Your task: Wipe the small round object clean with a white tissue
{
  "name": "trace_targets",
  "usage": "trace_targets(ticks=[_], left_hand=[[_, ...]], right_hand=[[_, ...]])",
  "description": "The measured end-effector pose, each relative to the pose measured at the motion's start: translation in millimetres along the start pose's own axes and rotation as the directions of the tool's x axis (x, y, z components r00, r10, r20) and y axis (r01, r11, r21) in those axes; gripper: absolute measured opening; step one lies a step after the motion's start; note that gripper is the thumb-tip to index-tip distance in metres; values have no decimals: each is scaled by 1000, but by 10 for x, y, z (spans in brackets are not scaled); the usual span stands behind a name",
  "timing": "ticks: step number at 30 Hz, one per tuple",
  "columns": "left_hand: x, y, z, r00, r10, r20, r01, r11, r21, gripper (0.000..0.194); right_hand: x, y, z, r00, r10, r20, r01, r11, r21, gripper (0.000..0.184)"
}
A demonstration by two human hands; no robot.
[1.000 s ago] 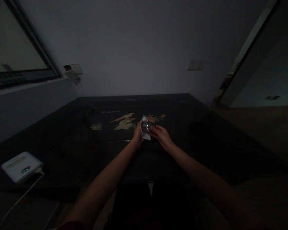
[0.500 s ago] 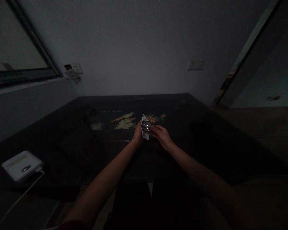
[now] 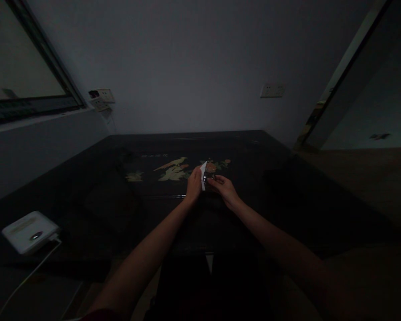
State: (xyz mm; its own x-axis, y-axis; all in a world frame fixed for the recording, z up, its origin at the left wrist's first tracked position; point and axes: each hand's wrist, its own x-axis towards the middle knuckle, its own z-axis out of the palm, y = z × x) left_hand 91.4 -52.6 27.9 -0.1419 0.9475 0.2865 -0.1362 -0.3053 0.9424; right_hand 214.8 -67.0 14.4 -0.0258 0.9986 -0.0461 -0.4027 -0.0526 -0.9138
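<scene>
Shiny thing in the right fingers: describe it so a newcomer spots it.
Over the dark table, left hand and right hand nearly meet. Between them, against white paper, is the shiny object. Bright glints set it apart from the plain paper.

And it was dim, very dim, from edge to edge! The grey wall [image 3: 187, 71] carried a weak, cool light, while the dark table [image 3: 160, 227] sank almost to black, swallowing any shadows. No lamp showed, and the source could not be told; even the window [image 3: 23, 58] looked dull. Up came the highlights: tiny sharp glints on the shiny item [image 3: 208, 177], a pale white sheet [image 3: 203, 174] beside it, thin reflections along the tabletop. Out wide, the lens stretched the white box [image 3: 30, 232] and slanted the room's lines. Grain and softness blurred fine detail, and the darkened floor [image 3: 381, 178] turned murky.
</scene>
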Motion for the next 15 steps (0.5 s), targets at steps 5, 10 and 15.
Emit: trace_targets(ticks=[5, 10, 15], left_hand=[[-45, 60, 8, 999, 48, 14, -49, 995, 82, 22], [-21, 45, 13, 1000, 10, 24, -10, 1000, 3, 26], [56, -24, 3, 993, -116, -23, 113, 989, -98, 25]], right_hand=[[2, 11, -16, 1000, -18, 10, 18, 999, -51, 46], [15, 23, -25, 1000, -23, 7, 24, 998, -56, 45], [24, 19, -28, 1000, -18, 2, 19, 998, -60, 44]])
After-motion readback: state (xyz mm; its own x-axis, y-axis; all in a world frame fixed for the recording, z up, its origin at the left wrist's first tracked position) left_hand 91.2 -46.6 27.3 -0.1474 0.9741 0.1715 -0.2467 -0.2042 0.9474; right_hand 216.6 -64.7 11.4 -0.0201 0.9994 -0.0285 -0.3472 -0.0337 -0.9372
